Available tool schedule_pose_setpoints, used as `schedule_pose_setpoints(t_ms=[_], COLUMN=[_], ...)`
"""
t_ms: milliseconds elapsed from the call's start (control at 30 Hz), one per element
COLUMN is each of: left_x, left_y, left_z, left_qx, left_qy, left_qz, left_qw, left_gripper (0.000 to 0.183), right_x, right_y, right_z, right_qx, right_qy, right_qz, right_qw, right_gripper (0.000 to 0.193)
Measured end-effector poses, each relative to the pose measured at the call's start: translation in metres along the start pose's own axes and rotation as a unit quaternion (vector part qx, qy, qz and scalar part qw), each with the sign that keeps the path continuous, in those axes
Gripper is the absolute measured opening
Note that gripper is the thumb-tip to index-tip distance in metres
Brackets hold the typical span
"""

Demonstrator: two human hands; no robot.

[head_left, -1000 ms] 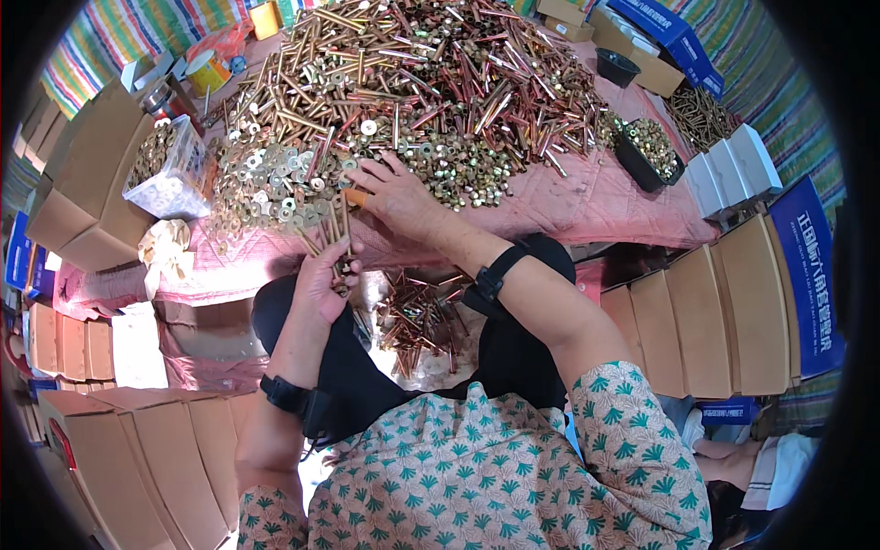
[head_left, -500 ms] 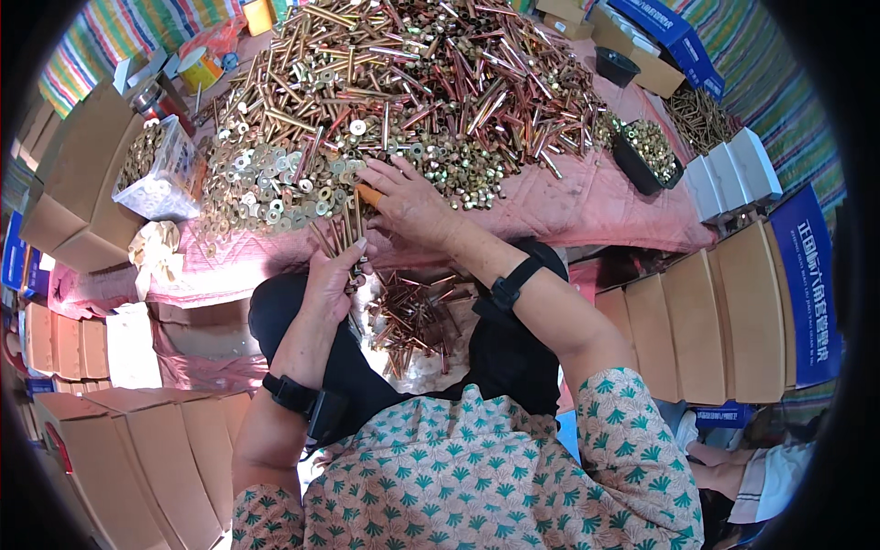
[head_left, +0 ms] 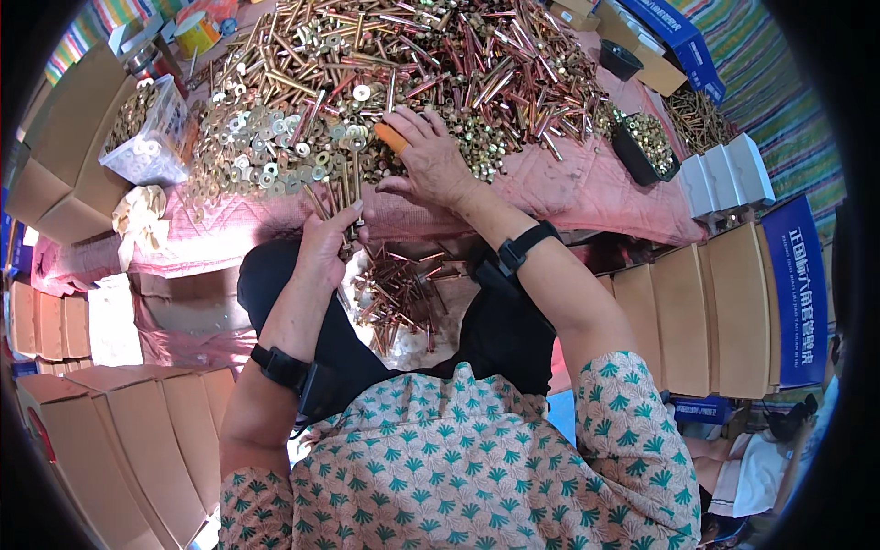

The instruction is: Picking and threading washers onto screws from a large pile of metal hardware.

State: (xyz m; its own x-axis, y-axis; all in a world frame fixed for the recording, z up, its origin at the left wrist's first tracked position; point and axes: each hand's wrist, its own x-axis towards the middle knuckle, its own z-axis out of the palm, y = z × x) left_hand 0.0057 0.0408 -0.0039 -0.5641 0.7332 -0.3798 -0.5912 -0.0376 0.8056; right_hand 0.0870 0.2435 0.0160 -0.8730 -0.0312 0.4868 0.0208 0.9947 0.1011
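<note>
My left hand point(head_left: 323, 252) grips a fan of several long brass-coloured bolts point(head_left: 335, 194) at the near edge of the table. My right hand point(head_left: 426, 160) lies palm down on the heap of nuts and washers point(head_left: 275, 137) just beyond the bolts, fingers spread, an orange cot on one fingertip. A large pile of gold and copper bolts point(head_left: 431, 55) covers the pink cloth point(head_left: 587, 188) farther back. More copper bolts point(head_left: 399, 293) lie in a container between my knees.
A clear bag of washers point(head_left: 147, 137) stands at the left. Black trays of nuts point(head_left: 646, 147) sit at the right. Brown cardboard boxes point(head_left: 697, 302) line both sides, with blue boxes point(head_left: 674, 37) at the back right. A tape roll point(head_left: 197, 32) lies far left.
The view has shifted slightly. My right hand has moved a little along the nut heap; my left hand still holds the bolt bundle at the table edge.
</note>
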Motion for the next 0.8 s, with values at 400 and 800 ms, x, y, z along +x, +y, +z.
schedule_pose_setpoints(t_ms=[400, 800], left_x=[-0.015, -0.015], left_y=[-0.003, 0.002], left_z=[-0.002, -0.01], left_qx=[0.0, -0.026], left_qy=[0.004, 0.005], left_qz=[-0.039, -0.018], left_qw=[0.999, 0.999], left_gripper=[0.013, 0.013], right_x=[0.0, 0.077], right_y=[0.003, 0.038], right_z=[-0.014, -0.017], right_qx=[0.06, 0.055], right_qy=[0.091, 0.006], right_qz=[0.054, 0.299], right_qw=[0.993, 0.953], right_gripper=[0.05, 0.038])
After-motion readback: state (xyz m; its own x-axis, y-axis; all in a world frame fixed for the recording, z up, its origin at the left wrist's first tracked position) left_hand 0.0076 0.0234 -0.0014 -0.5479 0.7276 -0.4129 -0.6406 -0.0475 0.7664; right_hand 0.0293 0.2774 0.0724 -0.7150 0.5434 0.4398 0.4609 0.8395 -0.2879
